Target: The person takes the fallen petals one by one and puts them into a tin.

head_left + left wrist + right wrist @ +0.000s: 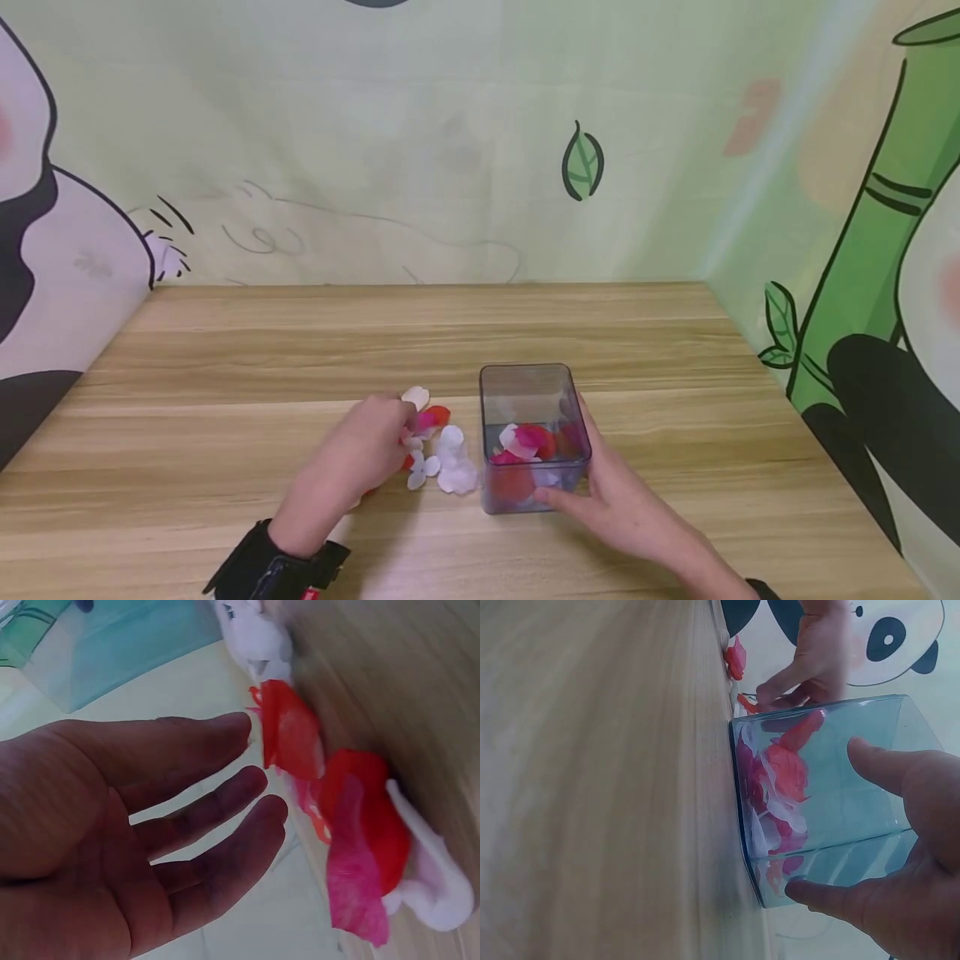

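Observation:
Loose artificial petals lie on the table left of a clear plastic box. My left hand (pixel 371 446) is over them, partly hiding the pile. In the left wrist view its fingers are loosely bent, with thumb and fingertips apart and nothing between them, beside a red petal (pixel 289 727) and a magenta petal (pixel 356 870). White petals (pixel 453 462) sit between that hand and the box. My right hand (pixel 618 508) holds the box (pixel 525 396) from its right side, thumb at the front wall. Red, pink and white petals (pixel 784 772) are heaped at the bottom of the box.
The wooden table (pixel 262 350) meets a printed cloth backdrop (pixel 375 167) at its far edge. Panda and bamboo drawings cover the cloth at both sides. A black band (pixel 277 567) is worn on the left wrist.

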{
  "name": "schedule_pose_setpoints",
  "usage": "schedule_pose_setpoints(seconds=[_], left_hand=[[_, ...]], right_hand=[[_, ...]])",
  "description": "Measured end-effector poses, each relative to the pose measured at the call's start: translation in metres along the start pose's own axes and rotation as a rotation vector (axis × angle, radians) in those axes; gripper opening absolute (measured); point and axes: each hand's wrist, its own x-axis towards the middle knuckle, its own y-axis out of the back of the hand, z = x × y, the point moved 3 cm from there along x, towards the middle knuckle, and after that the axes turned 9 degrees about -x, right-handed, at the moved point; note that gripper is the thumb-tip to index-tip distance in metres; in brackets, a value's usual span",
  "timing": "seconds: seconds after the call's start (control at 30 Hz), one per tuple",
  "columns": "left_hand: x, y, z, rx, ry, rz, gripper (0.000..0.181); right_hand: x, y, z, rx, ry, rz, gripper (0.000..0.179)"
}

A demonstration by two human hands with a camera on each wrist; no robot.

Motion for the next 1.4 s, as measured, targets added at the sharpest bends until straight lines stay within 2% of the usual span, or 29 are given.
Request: schedule_pose_setpoints(seconds=[0.17, 0.43, 0.77, 1.2, 1.4], left_hand=[[0.002, -0.005, -0.004, -0.012, 0.005, -0.015, 0.022], [0.004, -0.009, -0.008, 0.047, -0.032, 0.008, 0.027], [0.002, -0.003, -0.004, 0.034, 0.007, -0.026, 0.022], [-0.005, 0.015, 0.006, -0.035, -0.031, 0.033, 0.024], [-0.006, 0.021, 0.009, -0.072, -0.091, 0.109, 0.024]], right_hand=[[0.000, 0.000, 0.000, 0.008, 0.003, -0.002, 0.117], [0.000, 0.000, 0.000, 0.008, -0.003, -0.003, 0.119], [-0.001, 0.001, 0.000, 0.011, 0.013, -0.003, 0.119], [-0.001, 0.001, 0.000, 0.009, 0.014, 0.000, 0.119], [-0.002, 0.001, -0.002, -0.019, 0.012, 0.008, 0.121]])
